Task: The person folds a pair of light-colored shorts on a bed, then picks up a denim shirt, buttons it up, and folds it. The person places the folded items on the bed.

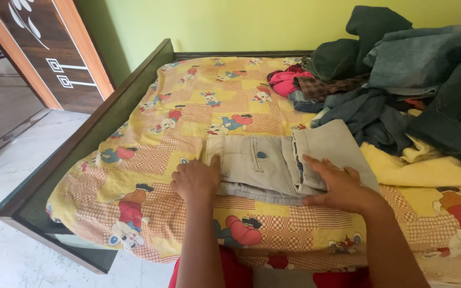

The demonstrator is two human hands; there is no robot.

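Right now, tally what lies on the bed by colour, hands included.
Beige folded trousers, under both hands: 1
Yellow cloth beside them: 1
Pink garment near the heap: 1
Heap of dark blue and green clothes, too tangled to count singly: 1
Hands, left hand and right hand, pressing flat on the trousers: 2
Total: 6

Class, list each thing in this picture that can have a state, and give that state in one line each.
Beige trousers: folded, flat on bedsheet.
Left hand: open, pressing the trousers.
Right hand: open, flat on the fold.
Clothes pile: unfolded, heaped.
Door: open.
Bedsheet: spread out.
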